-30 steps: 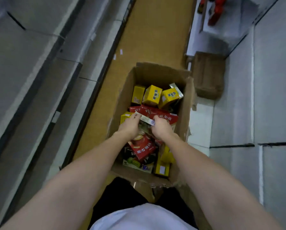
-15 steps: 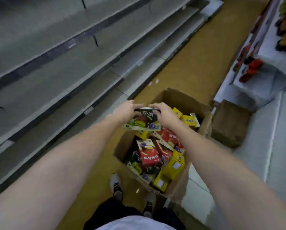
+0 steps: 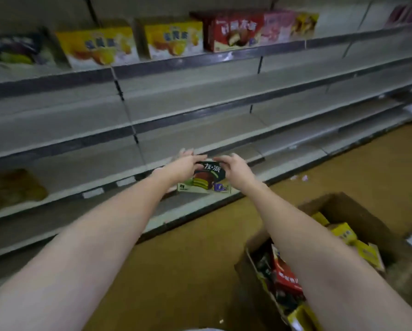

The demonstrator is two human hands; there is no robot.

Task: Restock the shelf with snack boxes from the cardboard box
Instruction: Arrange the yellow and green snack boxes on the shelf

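Snack box [image 3: 206, 179] gripped by left hand [image 3: 183, 167] and right hand [image 3: 236, 168], before shelf [image 3: 200, 130]

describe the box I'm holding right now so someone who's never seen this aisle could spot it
Start at the long grey shelving and look in front of its lower tiers. Both hands, left hand and right hand, hold the dark snack box there. It shows a green-layered chocolate cake, unlike the yellow and red boxes up top.

Both arms outstretched, left hand [image 3: 184, 167] and right hand [image 3: 236, 168] gripping.
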